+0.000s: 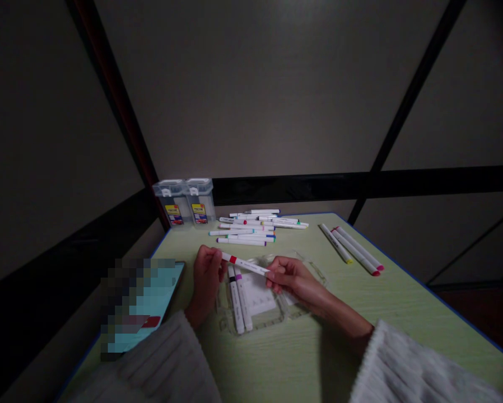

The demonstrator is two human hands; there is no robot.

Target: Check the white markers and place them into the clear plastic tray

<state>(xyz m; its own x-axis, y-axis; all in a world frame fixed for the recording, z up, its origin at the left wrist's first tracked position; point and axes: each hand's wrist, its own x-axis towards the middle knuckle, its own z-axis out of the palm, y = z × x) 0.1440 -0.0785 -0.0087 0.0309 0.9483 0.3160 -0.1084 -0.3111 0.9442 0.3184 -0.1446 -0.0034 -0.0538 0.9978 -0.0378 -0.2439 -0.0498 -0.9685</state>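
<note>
A white marker with a red band (247,265) is held level between my two hands, above an opened clear plastic case (270,322). My left hand (207,274) pinches its banded end, and the fingers of my right hand (291,277) close on the other end. In the left part of the case two white markers lie side by side, one marker with a black band (236,302) and one marker with a purple band (245,302). A white paper insert (257,296) shows beside them. My right hand hides part of the case's other half.
Several loose white markers (243,242) lie in a pile towards the back. Two lidded clear boxes (199,204) stand at the back left. A tablet-like device (150,302), partly pixelated, lies left. Three markers (356,249) rest near the table's right edge. A wall panel (268,101) rises behind.
</note>
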